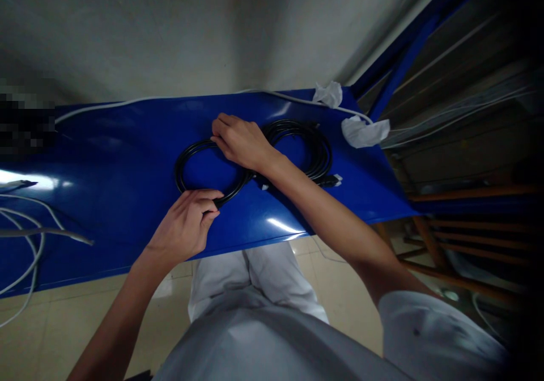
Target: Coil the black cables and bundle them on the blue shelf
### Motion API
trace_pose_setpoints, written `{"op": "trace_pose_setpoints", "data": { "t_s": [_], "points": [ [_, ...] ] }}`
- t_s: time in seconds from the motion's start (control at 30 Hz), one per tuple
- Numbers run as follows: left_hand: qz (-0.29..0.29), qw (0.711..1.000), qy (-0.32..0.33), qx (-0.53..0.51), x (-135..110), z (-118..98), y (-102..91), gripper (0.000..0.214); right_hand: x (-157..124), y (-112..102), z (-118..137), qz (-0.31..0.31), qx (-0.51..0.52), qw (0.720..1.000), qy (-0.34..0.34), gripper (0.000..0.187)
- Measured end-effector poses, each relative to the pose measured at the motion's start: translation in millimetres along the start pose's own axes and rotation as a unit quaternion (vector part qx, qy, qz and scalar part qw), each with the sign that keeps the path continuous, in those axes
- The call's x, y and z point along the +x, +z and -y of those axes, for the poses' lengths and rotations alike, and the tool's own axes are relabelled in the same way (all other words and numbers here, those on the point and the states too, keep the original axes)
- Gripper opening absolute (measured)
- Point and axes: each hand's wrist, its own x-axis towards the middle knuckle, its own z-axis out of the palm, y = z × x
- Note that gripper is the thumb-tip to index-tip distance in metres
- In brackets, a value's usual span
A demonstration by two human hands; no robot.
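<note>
Black cable (178, 172): it lies on the blue table, bent into two round loops side by side, like a number eight on its side
Left hand (187, 225): the thumb and fingers are pinched together on the cable, at the near side of the left loop
Right hand (240, 140): it sits on the far side of the left loop, with the fingers curled down tight over the cable
Right arm (323, 216): it goes across the middle of the eight and hides the spot where the two loops meet
Cable end (335, 180): a dark end with a pale tip pokes out at the near side of the right loop
Blue table (127, 160): it is shiny, with bright spots of light on it
White cord (127, 102): it is thin and runs along the far edge of the table, behind the loops and apart from them
White rags (365, 131): two crumpled ones lie at the far right corner, near the right loop, and the cord runs by them
White wires (25, 245): a bunch lies at the left end of the table, well apart from both hands
Blue rack (403, 63): it stands to the right of the table, dim, with pale wires on its shelves
Grey wall (191, 29): it is right behind the table
Blurry patch (25, 123): on the far left, I cannot tell what it is
</note>
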Motion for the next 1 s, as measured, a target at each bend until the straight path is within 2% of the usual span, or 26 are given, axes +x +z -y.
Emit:
{"op": "trace_pose_setpoints", "data": {
  "t_s": [0.17, 0.43, 0.5, 0.57, 0.63, 0.7, 0.73, 0.83, 0.9, 1.0],
  "points": [
    [-0.008, 0.999, -0.024, -0.034, 4, -3, -2.2, 0.014, -1, -5, 2, 0.016, -0.003, 1.000, -0.001, 0.028],
    [-0.085, 0.995, 0.028, -0.041, -7, -6, -3.2, 0.019, 0, 1, 1, 0.012, -0.021, 1.000, -0.006, 0.029],
    [-0.110, 0.991, -0.004, -0.070, -6, -7, -4.9, 0.016, 1, 2, 0, 0.012, -0.024, 1.000, -0.007, 0.029],
    [-0.152, 0.982, -0.058, -0.091, 5, -4, -10.8, 0.010, 1, 2, -1, 0.011, -0.023, 1.000, -0.011, 0.030],
    [-0.186, 0.974, -0.100, -0.079, 27, 7, -20.3, 0.007, 1, 3, -1, 0.009, -0.019, 1.000, -0.019, 0.030],
    [-0.170, 0.979, -0.108, -0.034, 58, 27, -29.6, 0.019, 2, 4, -2, 0.006, -0.012, 1.000, -0.026, 0.030],
    [-0.144, 0.984, -0.100, -0.012, 74, 40, -32.8, 0.022, 2, 5, -3, 0.002, -0.009, 1.000, -0.027, 0.029],
    [-0.117, 0.992, -0.034, 0.024, 115, 81, -32.6, 0.029, 2, 4, -4, -0.015, -0.001, 1.000, -0.023, 0.030],
    [-0.099, 0.994, -0.016, 0.038, 129, 101, -25.1, 0.031, 2, 3, -4, -0.025, 0.006, 1.000, -0.019, 0.032],
    [-0.097, 0.995, -0.007, 0.031, 128, 110, -11.2, 0.030, 1, 0, -3, -0.032, 0.024, 0.999, -0.012, 0.035]
  ]
}}
